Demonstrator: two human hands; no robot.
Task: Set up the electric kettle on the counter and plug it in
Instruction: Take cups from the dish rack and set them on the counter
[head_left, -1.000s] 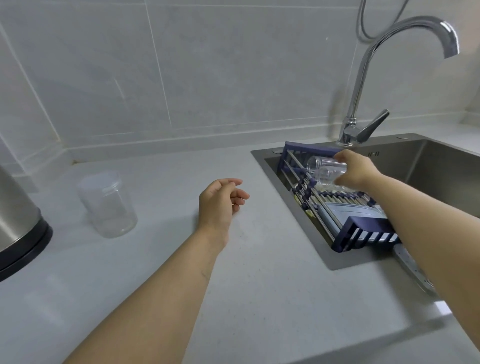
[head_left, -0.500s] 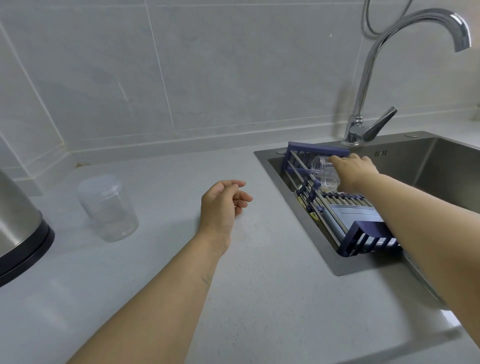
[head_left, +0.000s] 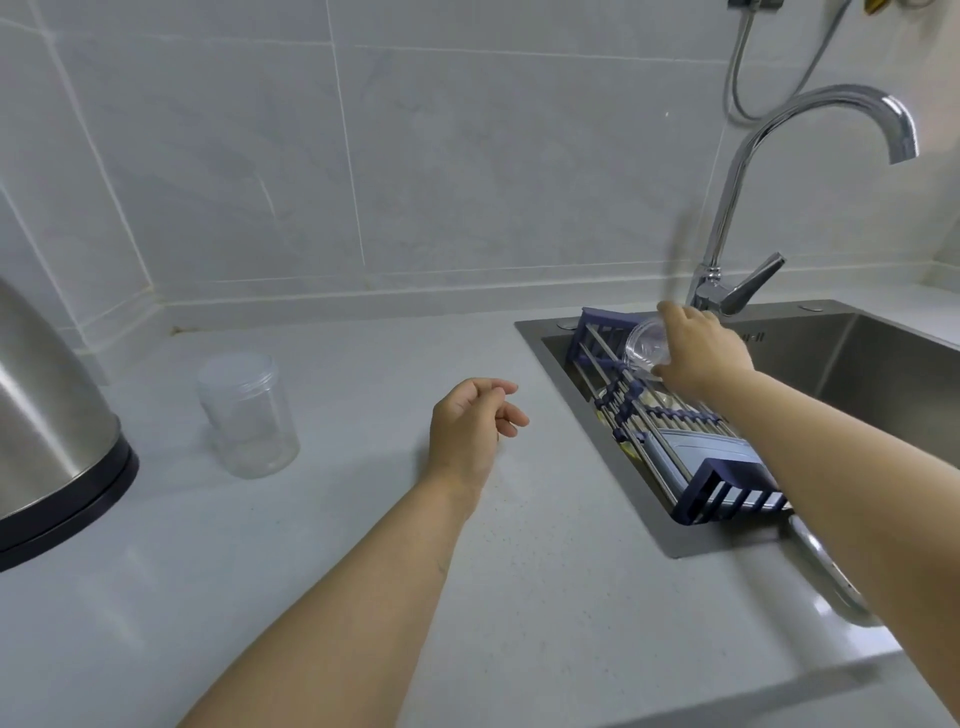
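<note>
A small clear glass (head_left: 645, 349) is held tipped on its side above the far end of the blue drying rack (head_left: 691, 436), the right hand (head_left: 698, 349) wrapped over it with its fingers (head_left: 675, 312) curled round the rim and body; nothing can be seen inside the glass. The rack is laid across the left part of the steel sink (head_left: 883, 364), its metal bars running toward the near edge, and a flat blue-grey item is seen lying under the bars at the near end, though what it is cannot be told. A second clear glass appears to lie under the bars near the hand, only partly made out. Behind the sink the chrome tap (head_left: 727, 228) is arched up over the basin, its lever pointed to the right. Over on the grey tabletop (head_left: 519, 597) the left hand (head_left: 470, 428) is held just above the surface, nothing in it, its fingers (head_left: 511, 415) loosely curled and idle. To its left a clear plastic jar (head_left: 247, 415) is stood upright with its lid on, and it looks empty. At the far left edge the steel kettle (head_left: 47, 415) is seen, only its lower body and black base in view, set on the tabletop well apart from both hands and just beside the jar. No cord or socket is shown for it.
</note>
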